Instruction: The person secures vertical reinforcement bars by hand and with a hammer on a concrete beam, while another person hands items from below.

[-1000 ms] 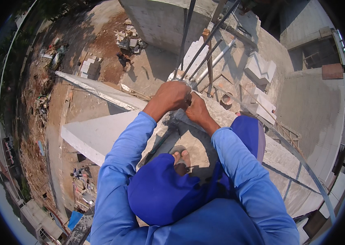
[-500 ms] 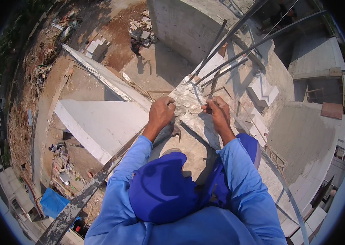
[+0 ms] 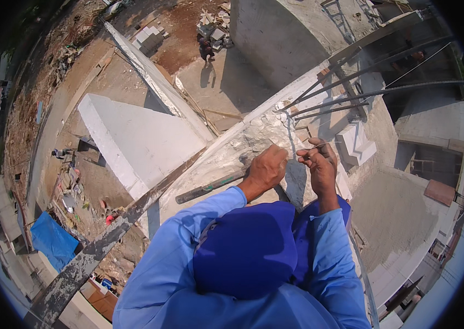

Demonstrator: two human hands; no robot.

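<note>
My left hand [image 3: 267, 169] is closed with curled fingers, low over the rough concrete top of a wall [image 3: 262, 130]. What it grips, if anything, is hidden. Beside it a tool handle [image 3: 210, 187], dark with a green part, lies on the concrete; its other end disappears by my left hand. To the right, my right hand [image 3: 321, 167] is raised a little with thumb and fingers pinched. A thin pale strand like wire [image 3: 328, 143] sticks out at its fingertips. The two hands are a short gap apart.
Long steel rebars [image 3: 385, 98] jut from the wall toward the upper right. White blocks [image 3: 355, 143] sit right of my right hand. A worn beam [image 3: 116, 230] crosses at lower left. Far below are a person [image 3: 206, 50], stacked blocks [image 3: 148, 39] and a blue tarp [image 3: 53, 241].
My view has turned and shifted. Both hands sit further right in the picture, and the right hand has turned with its fingers up. The tool handle now shows beside my left hand.
</note>
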